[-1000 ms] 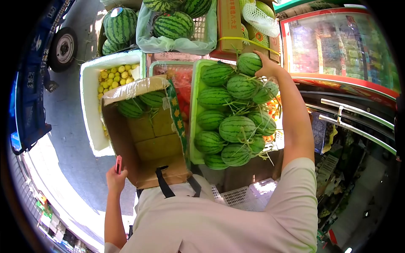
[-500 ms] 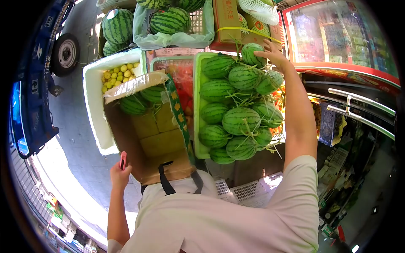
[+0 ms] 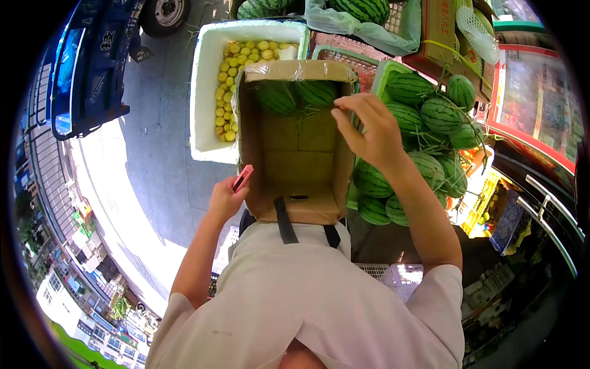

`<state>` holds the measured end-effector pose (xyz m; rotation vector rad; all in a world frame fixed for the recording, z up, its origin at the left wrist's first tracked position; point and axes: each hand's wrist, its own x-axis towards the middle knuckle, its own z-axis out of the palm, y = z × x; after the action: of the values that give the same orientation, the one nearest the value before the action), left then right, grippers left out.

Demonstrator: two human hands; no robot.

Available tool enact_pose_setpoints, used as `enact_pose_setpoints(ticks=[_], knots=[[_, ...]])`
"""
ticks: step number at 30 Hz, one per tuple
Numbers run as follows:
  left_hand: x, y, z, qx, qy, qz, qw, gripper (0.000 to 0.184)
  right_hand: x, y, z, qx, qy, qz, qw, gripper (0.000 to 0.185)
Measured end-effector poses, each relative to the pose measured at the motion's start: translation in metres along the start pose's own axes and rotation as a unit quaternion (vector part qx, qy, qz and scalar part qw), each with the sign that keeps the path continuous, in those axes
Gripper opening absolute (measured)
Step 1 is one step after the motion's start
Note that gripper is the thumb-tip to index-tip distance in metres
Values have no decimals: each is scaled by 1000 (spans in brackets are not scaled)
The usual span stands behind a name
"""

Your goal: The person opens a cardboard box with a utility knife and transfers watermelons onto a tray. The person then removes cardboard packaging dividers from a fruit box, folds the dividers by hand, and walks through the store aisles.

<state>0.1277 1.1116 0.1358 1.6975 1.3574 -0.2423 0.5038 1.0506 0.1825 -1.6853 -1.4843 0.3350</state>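
Note:
My left hand (image 3: 227,198) is closed around a pink utility knife (image 3: 243,178), beside the left wall of a cardboard box (image 3: 295,169). Two watermelons (image 3: 276,97) lie at the far end inside that box, with bits of vine by them. Over the box's right edge hovers my right hand (image 3: 372,128), fingers half bent and thumb apart, with nothing visible in it. Under and beyond my right forearm, several striped watermelons (image 3: 441,115) with stems are heaped in a light green crate (image 3: 382,77), partly hidden by the arm.
A white foam box (image 3: 206,92) of small yellow fruit (image 3: 227,80) stands left of the cardboard box. Farther back is a crate lined with a pale green bag (image 3: 344,26). A red-framed glass case (image 3: 531,98) is at right, a blue truck (image 3: 92,67) at left.
My right hand has left the small watermelon at the heap's far end and come back toward the box. The view has turned, shifting the scene. My left hand still grips the knife.

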Motion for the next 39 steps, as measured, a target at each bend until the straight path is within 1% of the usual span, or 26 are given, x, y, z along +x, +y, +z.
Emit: enact_pose_setpoints(ticks=[1, 2, 4, 5, 6, 7, 8, 9, 11, 12, 13, 16, 17, 19, 20, 22, 23, 25, 26, 28, 29, 31, 33, 35, 37, 39], knots=[[0, -2, -3, -2, -1, 1, 1000, 27, -9, -1, 45, -6, -30, 3, 1000, 19], [-1, -4, -5, -9, -9, -8, 1000, 26, -20, 9, 88, -32, -104, 47, 993, 32], [12, -8, -6, -13, -38, 10, 999, 26, -23, 30, 161, -126, -194, 179, 956, 49], [9, -13, -6, 8, -22, -1, 1000, 27, -10, 31, 190, -128, -261, 233, 928, 63], [15, -12, 3, 24, -18, -1, 1000, 27, -13, 47, 228, -140, -211, 252, 934, 72], [21, -7, 8, 24, -18, -1, 1000, 28, -20, 77, 272, -212, -124, 216, 945, 72], [28, 1, 12, 25, -18, -1, 1000, 29, -13, 90, 286, -242, -108, 209, 941, 63], [26, 6, 13, 26, -31, 11, 999, 29, -8, 94, 309, -254, -113, 231, 932, 58], [31, 7, 13, 32, -17, 16, 999, 31, -8, 107, 323, -279, -102, 253, 921, 58], [33, 6, 11, 36, -18, 21, 999, 31, -3, 104, 328, -282, -98, 254, 920, 59], [35, 5, 10, 40, -11, 24, 999, 32, 3, 105, 330, -266, -125, 265, 918, 60], [35, 2, 2, 33, -18, 32, 999, 32, 11, 104, 331, -278, -116, 281, 911, 61], [36, 3, 1, 19, -31, 36, 999, 32, 11, 105, 326, -281, -106, 285, 910, 61], [32, 6, 6, 26, -19, 45, 998, 31, 3, 99, 304, -292, -123, 233, 919, 74], [31, 7, 7, 34, -9, 54, 998, 31, -2, 92, 288, -295, -114, 236, 919, 74], [34, 10, 7, 32, -13, 84, 996, 29, -7, 54, 222, -275, -261, 210, 901, 102], [31, 14, 7, 19, -15, 83, 996, 28, -14, 41, 204, -278, -256, 214, 901, 102], [29, 16, 5, 12, -27, 84, 996, 28, -28, 14, 177, -181, -159, 246, 939, 120], [28, 18, 6, 13, -28, 91, 995, 28, -35, 0, 163, -185, -153, 247, 939, 120], [24, 26, 5, 55, -25, 86, 994, 29, -46, -30, 133, -28, -39, 270, 962, 114], [24, 22, 5, 56, -25, 93, 994, 29, -50, -47, 114, -32, -34, 270, 962, 114], [23, 9, 9, 35, -19, 93, 995, 30, -54, -85, 65, 79, 47, 237, 967, 111], [16, 20, 4, 39, -14, 94, 995, 30, -56, -115, 4, 20, 57, 202, 978, 110], [11, 26, 6, 41, -10, 95, 995, 31, -58, -128, -64, -113, 33, 157, 980, 108], [10, 26, 11, 50, -6, 103, 993, 32, -66, -122, -122, -246, -3, 132, 960, 105], [3, 29, 13, 46, -1, 105, 993, 32, -78, -102, -171, -368, -70, 123, 919, 107]])
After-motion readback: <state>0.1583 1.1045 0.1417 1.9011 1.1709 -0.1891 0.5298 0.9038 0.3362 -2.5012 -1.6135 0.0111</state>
